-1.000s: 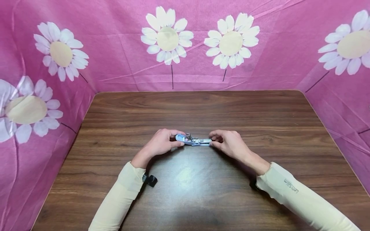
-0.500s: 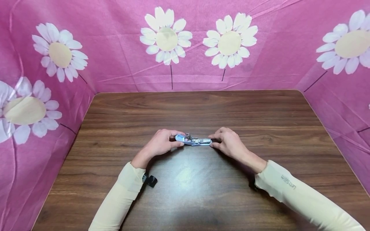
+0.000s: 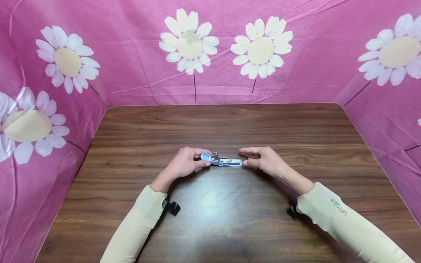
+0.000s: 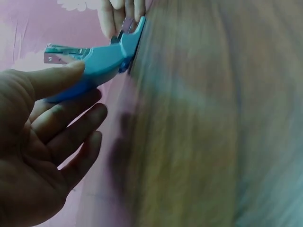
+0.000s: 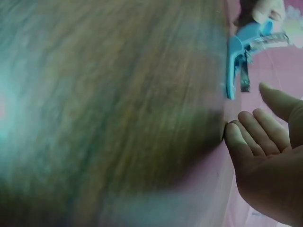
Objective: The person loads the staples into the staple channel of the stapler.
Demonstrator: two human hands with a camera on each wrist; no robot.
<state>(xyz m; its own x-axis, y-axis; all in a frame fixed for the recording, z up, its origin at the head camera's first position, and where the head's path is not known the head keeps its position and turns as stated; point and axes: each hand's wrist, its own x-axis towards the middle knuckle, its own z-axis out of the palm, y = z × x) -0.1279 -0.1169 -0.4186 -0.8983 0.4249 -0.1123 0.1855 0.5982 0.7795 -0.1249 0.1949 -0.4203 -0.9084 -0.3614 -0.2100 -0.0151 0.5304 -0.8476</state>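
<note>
Stapler [image 3: 221, 161], pale blue and spread open, at the middle of the desk [image 3: 210, 233], as I view it remotely. Left: the left hand [image 3: 181, 162] pinches one end between thumb and fingers. Centre: metal parts [image 3: 227, 160] show along the stapler's upper side; its far end meets the wood. Right: the right hand [image 3: 266, 160], fingers extended and thumb apart, lies just beside that end, separated by a narrow gap.

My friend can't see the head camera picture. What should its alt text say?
A person's left hand holds one end of an opened blue stapler at a wooden table; the right hand is near the other end. Pink cloth with white daisies is behind.
</note>
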